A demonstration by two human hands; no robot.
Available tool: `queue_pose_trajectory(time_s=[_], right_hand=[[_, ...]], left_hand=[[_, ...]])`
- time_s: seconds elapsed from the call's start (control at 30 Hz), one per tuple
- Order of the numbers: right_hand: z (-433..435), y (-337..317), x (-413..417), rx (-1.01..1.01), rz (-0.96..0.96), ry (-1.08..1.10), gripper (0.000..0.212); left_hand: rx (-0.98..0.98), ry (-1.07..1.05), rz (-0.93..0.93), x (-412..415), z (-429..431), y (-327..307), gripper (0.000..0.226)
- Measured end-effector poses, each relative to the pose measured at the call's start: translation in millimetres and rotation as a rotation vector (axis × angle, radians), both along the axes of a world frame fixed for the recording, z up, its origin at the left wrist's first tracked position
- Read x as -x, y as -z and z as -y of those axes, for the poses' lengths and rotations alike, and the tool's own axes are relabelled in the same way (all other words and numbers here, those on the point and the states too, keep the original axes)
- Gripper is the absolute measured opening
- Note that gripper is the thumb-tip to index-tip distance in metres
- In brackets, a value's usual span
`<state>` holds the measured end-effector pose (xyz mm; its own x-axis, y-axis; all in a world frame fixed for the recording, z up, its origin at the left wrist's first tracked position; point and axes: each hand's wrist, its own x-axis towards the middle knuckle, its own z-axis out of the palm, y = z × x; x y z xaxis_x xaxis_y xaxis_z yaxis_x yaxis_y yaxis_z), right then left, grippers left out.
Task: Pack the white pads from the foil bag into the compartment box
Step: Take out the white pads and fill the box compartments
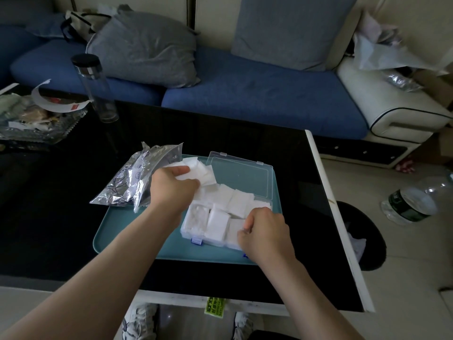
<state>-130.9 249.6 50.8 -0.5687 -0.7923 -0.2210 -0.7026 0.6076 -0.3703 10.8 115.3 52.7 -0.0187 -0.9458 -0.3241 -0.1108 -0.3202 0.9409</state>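
Black glass table (245, 143), teal tray (117, 229). Compartment box (266, 187), lid open, mostly filled. Left hand (171, 186) grips loose white pads (196, 168) over box's far-left corner; foil bag (137, 177) just left. Right hand (264, 231), fingers curled, presses near-right pads.

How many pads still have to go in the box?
No exact count shows. Done: most compartments of the box already hold white pads. In hand: the left hand grips a bunch of pads, and the right hand presses pads down at the box's near right corner. Left: that bunch, plus whatever remains in the foil bag, whose inside is hidden. The lid is open.
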Motion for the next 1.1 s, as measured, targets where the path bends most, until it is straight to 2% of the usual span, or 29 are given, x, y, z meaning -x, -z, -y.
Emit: queue_pose_trajectory(time_s=[0.13, 0.27, 0.43, 0.5, 0.57, 0.67, 0.73, 0.77, 0.9, 1.1], right_hand=[[-2.6, -0.2, -9.4, -0.058, 0.003, -0.14, 0.024], [-5.3, -4.7, -16.3, -0.219, 0.067, -0.279, 0.032], [-11.2, -7.6, -17.5, -0.387, -0.02, -0.493, 0.019], [-12.7, -6.5, -13.8, -0.257, -0.085, -0.482, 0.02], [-10.6, -9.9, -10.9, 0.057, -0.022, -0.32, 0.024], [-1.8, -27.8, -13.7, 0.363, 0.422, 0.022, 0.02], [2.5, -38.8, -16.9, 0.436, 0.75, 0.157, 0.015], [4.2, -42.1, -17.7, 0.461, 0.839, 0.187, 0.016], [9.6, -48.5, -21.1, 0.561, 0.937, 0.21, 0.012], [19.5, -52.6, -19.6, 0.639, 1.014, 0.304, 0.008]], left_hand=[[-0.017, -0.001, -0.04, -0.9, -1.1, -1.5, 0.05], [-0.049, -0.002, -0.121, -2.1, -0.8, -5.5, 0.05], [-0.075, 0.06, -0.215, -3.5, -5.3, -13.6, 0.046], [-0.124, 0.097, -0.296, -1.4, -7.6, -16.8, 0.043], [-0.172, 0.12, -0.399, 2.6, -11.5, -21.3, 0.036], [-0.187, 0.142, -0.493, 8.9, -20.4, -28.2, 0.028], [-0.163, 0.15, -0.52, 12.2, -26.9, -31.6, 0.024], [-0.148, 0.154, -0.53, 13.4, -30.1, -33.4, 0.022], [-0.075, 0.158, -0.518, 19.0, -39.3, -37.7, 0.018], [-0.053, 0.032, -0.537, 20.3, -33.9, -37.9, 0.013]])
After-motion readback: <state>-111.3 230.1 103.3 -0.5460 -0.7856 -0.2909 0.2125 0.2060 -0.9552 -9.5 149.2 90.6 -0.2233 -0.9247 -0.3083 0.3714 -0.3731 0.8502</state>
